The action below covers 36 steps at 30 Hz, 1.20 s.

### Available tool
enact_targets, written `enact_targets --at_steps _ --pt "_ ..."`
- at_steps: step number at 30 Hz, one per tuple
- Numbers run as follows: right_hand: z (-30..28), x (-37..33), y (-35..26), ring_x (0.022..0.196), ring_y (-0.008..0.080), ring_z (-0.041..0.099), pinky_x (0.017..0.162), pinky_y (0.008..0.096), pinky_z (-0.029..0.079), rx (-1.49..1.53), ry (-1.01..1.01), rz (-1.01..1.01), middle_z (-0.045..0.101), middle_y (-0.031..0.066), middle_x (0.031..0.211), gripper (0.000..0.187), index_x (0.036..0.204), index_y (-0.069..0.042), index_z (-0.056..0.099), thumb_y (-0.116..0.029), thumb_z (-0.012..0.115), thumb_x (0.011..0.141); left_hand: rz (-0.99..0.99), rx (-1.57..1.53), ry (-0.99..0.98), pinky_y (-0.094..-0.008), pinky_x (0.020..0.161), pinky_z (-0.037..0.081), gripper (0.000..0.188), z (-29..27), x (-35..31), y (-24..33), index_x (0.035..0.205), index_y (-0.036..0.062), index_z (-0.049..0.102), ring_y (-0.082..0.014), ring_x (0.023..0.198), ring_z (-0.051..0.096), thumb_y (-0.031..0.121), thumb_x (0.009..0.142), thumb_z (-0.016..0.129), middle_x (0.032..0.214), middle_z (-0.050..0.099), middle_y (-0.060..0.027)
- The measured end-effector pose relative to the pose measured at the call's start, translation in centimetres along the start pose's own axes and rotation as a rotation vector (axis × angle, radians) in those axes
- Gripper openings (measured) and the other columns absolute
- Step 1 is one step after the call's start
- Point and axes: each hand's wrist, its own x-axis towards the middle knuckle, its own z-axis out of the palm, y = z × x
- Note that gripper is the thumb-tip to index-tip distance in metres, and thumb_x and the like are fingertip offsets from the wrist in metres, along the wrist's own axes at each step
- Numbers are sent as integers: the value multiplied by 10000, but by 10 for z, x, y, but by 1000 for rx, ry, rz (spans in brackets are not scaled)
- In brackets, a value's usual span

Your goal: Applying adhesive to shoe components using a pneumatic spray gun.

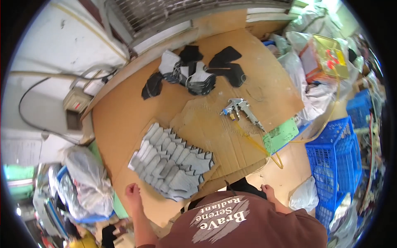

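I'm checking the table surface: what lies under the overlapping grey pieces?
Brown cardboard shows around the grey pieces; whatever lies directly beneath them is covered and cannot be seen.

I am viewing a worktop [285, 91] faced in matt brown cardboard, its central sheet [194, 120] showing creases. Toward the near edge, the stacked grey pieces [173, 161] are presenting a matt, cloth-like surface. Near the far edge, the black pieces [225, 56] are appearing matt. Toward the right edge, the spray gun [237, 104] is showing glossy metal. Beyond that edge, the crate [326, 161] is displaying smooth blue plastic.
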Motion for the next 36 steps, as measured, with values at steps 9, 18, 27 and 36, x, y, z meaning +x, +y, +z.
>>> enact_targets --at_steps 9,18,27,36 --pt "-118 53 -191 569 220 594 571 331 472 -450 -620 -456 621 112 649 330 754 6 613 -300 503 815 -191 -51 382 -260 645 445 260 84 -125 -65 986 -40 537 -138 717 536 103 772 575 834 576 -82" --pt "16 49 -297 683 254 594 656 323 465 15 -721 -653 617 141 843 292 1013 -5 571 -193 552 790 -503 -311 445 -277 741 429 379 95 -160 -103 1085 -74 486 -167 799 533 105 766 587 884 556 -95" --pt "36 33 -314 744 273 595 662 337 459 -263 -566 -834 601 154 762 277 941 -19 594 -111 549 683 -763 -930 876 -277 592 442 223 61 -173 -145 981 -28 475 -175 716 520 80 808 564 806 520 -81" --pt "45 15 -316 722 250 583 651 343 458 -340 -389 -800 608 149 765 227 842 26 600 -105 591 656 -691 -1385 674 -266 536 417 52 44 -182 -181 865 62 467 -144 649 487 100 870 502 734 490 -42"
